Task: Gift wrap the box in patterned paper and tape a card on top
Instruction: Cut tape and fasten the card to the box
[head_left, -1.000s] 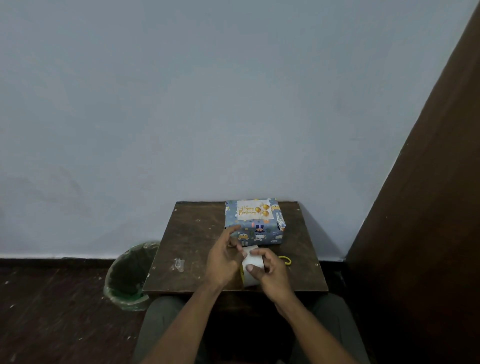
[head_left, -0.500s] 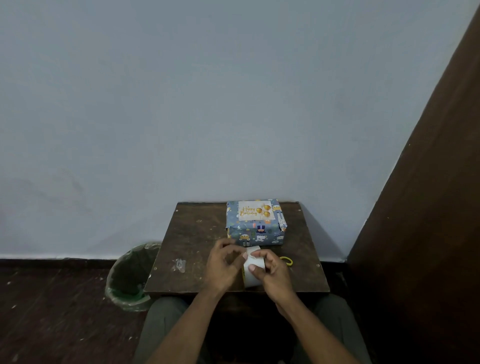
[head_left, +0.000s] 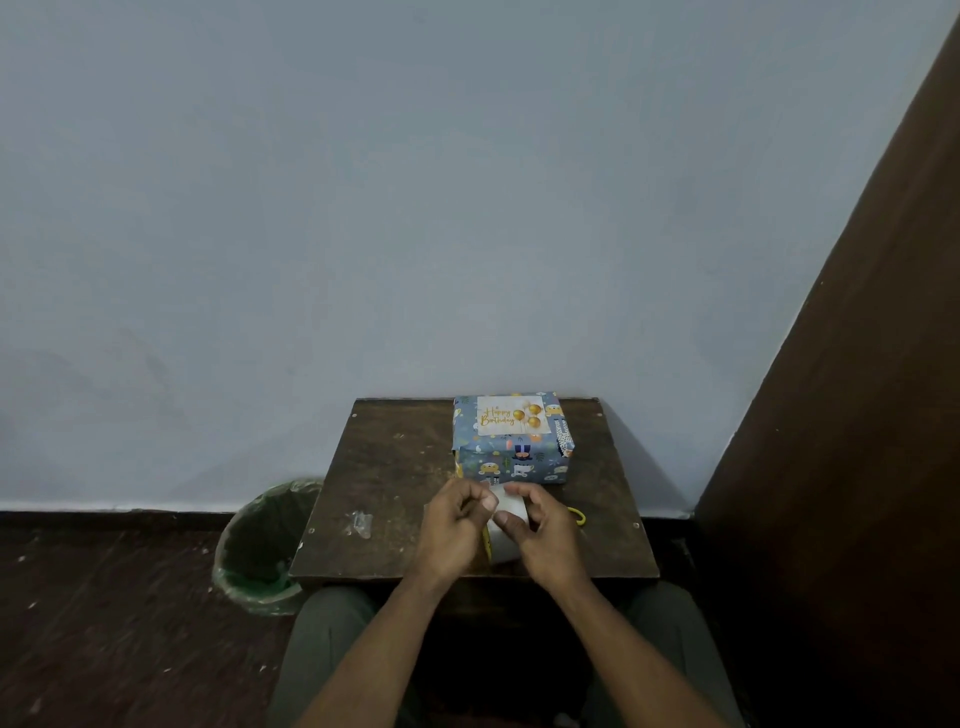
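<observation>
Both hands meet over a pale roll of tape (head_left: 506, 525) low in the middle of the frame: the left hand (head_left: 453, 530) has its fingers curled in, thumb and fingertips pinched together at the roll's upper edge, apparently picking at the loose end, though whether a strip is actually caught there is too small to tell. Further left, in the lower left of the frame, a green-lined bin (head_left: 262, 545) stands on the floor beside the small wooden table (head_left: 384, 467), handy for scraps. A crumpled bit of clear film (head_left: 360, 524) lies on the tabletop left of the hands. Just right of the left hand, the right hand (head_left: 545, 535) wraps round the roll and steadies it so the end can be pulled free. Above the hands, near the table's far edge, sits the box (head_left: 511, 452), already covered in blue patterned paper, with the "Happy Birthday" card (head_left: 510, 415) lying flat on its top face, seemingly awaiting tape. A yellow loop (head_left: 577, 515), perhaps a scissor handle, peeks out at the right hand's far side.
</observation>
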